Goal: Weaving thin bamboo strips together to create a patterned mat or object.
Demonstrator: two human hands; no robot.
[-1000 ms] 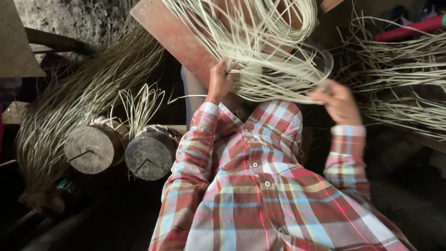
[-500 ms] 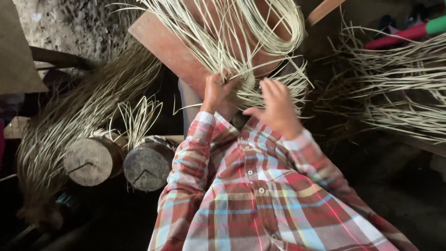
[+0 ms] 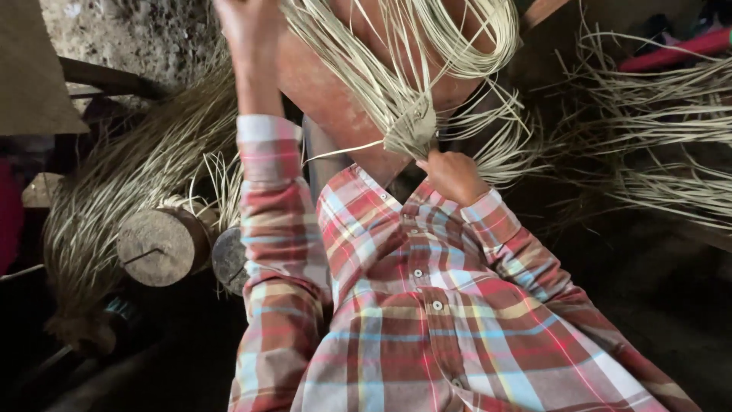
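The right hand [image 3: 451, 177] is closed on the gathered end of a bundle of pale cane strips [image 3: 408, 126], just below the point where the strands pinch into a flat knot-like tuft. That grip sits directly under the bundle, which suggests the hand is anchoring the gathered end so that the loose lengths can fan upward and away without slipping apart.

The left hand [image 3: 245, 23] is raised high at the far left, blurred by motion and partly cut by the top edge; whether its grip is closed on any strand I cannot tell. A single strip [image 3: 343, 151] runs leftward from the tuft across the reddish wooden board [image 3: 328, 91] that lies beneath the bundle, so the raised arm may be drawing it out.

More loose strips [image 3: 130, 183] are heaped at the left beside two round log ends [image 3: 162, 246], and another heap [image 3: 656, 130] lies at the right, both within reach.

Against the frame half a second back: both hands were then close together in the strands at the middle. Now the left has lifted well clear and the right has dropped to the tuft. The bundle has drawn tighter at its gathered point.
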